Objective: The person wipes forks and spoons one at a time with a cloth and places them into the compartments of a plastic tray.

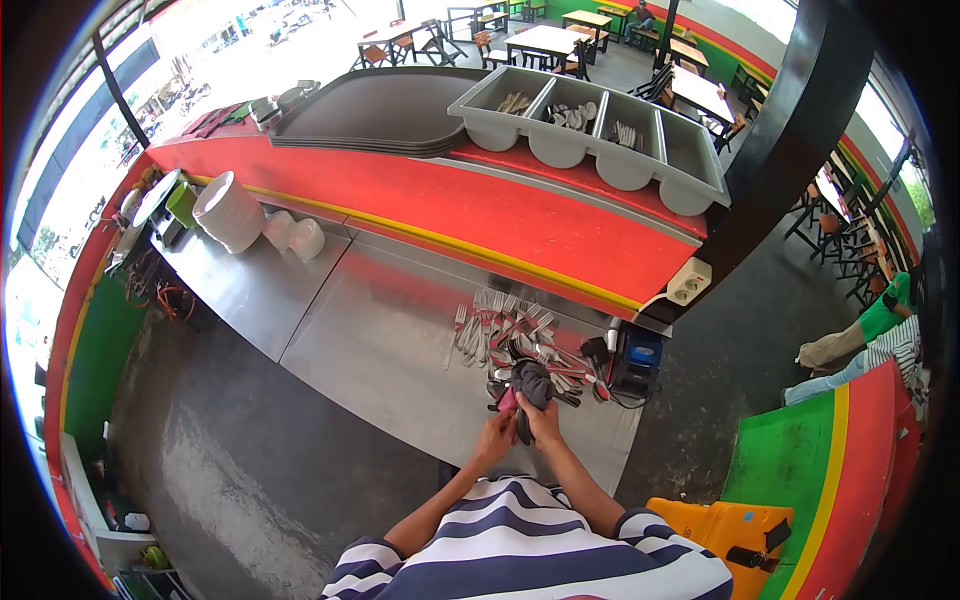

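On the steel counter (380, 340) lies a spread pile of forks and spoons (500, 325). My right hand (541, 420) is closed around a dark grey cloth (533, 383) at the near edge of the pile. Just left of it, my left hand (495, 438) is closed near a small pink piece (508, 400) beside the cloth; its fingertips are too small to make out clearly. Dark cutlery handles show below and around the cloth, partly hidden by it.
A blue-black device (637, 362) stands right of the pile, below a socket (690, 283). White plates (230, 212) and bowls (305, 238) are at the left. On the red ledge sit brown trays (370, 105) and a grey cutlery bin (590, 130). People are at the right edge.
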`<state>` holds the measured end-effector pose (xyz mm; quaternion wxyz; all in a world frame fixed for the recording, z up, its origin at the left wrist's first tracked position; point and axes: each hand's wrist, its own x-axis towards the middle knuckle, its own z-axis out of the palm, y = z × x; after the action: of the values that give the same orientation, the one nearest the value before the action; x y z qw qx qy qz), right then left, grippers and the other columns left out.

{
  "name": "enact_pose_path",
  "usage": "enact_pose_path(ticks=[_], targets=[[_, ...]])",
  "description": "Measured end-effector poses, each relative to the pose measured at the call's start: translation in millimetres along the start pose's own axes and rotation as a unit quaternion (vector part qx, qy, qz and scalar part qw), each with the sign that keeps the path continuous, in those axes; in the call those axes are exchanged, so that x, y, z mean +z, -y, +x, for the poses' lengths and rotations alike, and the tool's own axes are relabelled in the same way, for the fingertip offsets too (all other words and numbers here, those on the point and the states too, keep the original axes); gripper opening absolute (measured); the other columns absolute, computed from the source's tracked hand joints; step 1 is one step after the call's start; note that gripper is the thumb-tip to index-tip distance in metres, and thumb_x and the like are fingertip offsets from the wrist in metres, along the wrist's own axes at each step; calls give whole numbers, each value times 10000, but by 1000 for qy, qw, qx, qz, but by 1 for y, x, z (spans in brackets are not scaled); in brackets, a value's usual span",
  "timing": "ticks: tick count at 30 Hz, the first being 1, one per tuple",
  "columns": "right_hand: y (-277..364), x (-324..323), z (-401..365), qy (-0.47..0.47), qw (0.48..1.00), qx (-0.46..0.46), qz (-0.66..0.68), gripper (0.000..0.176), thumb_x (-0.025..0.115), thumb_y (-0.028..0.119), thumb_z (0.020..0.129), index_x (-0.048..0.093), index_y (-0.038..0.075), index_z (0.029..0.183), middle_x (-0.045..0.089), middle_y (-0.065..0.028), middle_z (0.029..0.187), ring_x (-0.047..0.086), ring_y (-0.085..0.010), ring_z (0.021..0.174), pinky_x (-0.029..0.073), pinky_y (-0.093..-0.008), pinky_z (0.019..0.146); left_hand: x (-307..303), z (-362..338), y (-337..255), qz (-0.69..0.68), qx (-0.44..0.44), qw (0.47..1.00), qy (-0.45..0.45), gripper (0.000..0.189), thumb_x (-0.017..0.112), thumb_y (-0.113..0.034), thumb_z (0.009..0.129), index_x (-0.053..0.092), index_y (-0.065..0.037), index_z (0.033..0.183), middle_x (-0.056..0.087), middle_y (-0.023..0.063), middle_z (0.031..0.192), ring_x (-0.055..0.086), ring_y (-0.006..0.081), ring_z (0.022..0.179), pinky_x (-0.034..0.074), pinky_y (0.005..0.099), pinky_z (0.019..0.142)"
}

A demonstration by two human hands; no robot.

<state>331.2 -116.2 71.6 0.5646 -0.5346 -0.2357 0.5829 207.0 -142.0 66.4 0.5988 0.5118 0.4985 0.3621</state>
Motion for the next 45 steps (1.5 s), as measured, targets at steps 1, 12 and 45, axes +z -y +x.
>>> enact_pose_path(ticks=[1,12,45], targets=[[2,0,1,-5,1000,11,15,195,749,205,850,641,48,892,609,-31,646,585,-147,485,455,-301,421,0,-2,-5,2,5,1000,7,218,486,-160,1010,600,24,979,582,37,651,515,103,557,420,281,528],[-20,7,33,-79,991,-20,104,295,760,148,836,658,32,1087,657,-36,1023,619,-133,864,479,-287,766,-16,-32,-44,115,2,993,-5,201,526,-157,981,626,13,941,553,31,584,506,99,510,408,280,507],[9,12,-42,133,986,71,78,281,674,160,914,579,31,1145,653,-61,1034,648,-161,915,532,-306,809,-25,-38,-24,-112,-144,983,0,382,356,-387,1054,555,-72,972,469,-43,745,435,70,619,383,250,558]])
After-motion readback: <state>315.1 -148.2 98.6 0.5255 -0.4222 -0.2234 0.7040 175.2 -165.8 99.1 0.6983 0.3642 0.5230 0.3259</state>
